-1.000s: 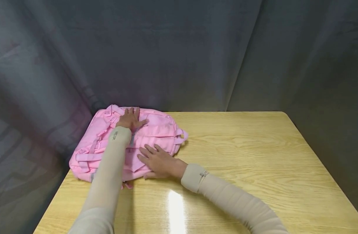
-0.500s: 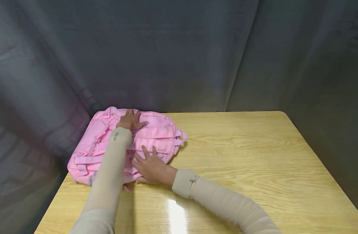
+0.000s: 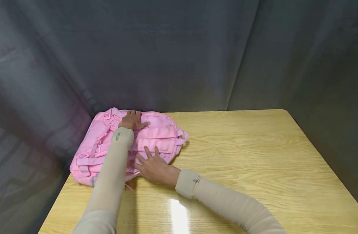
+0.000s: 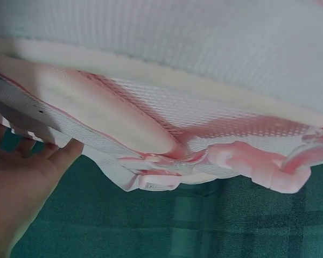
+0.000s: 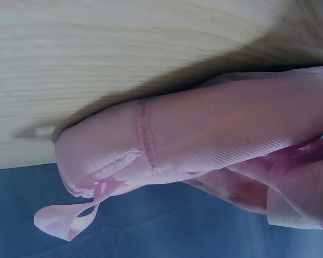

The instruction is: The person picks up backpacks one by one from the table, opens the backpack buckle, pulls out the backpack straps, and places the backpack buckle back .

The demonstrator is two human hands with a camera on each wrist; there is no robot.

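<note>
A pink backpack (image 3: 159, 131) lies flat on the left part of the wooden table, its top carry loop (image 3: 183, 137) pointing right. My left hand (image 3: 133, 120) rests on the far part of the bag, fingers spread. In the left wrist view that hand (image 4: 21, 183) is at the left, its fingertips by the bag's edge, below pale mesh fabric (image 4: 204, 107). My right hand (image 3: 155, 167) touches the bag's near side with spread fingers; some fingertips are hard to make out against the fabric. The right wrist view shows the bag's rounded side (image 5: 204, 129) close up.
Straps and buckles (image 3: 91, 161) cross the bag's left half. A small pink tab (image 3: 129, 187) hangs at its near edge. The wooden table (image 3: 240, 156) stretches to the right. Dark grey curtains (image 3: 167, 58) hang behind and at both sides.
My right hand has slid slightly left and nearer along the bag's near side, its fingers more spread. My left hand has stayed almost in place on the bag.
</note>
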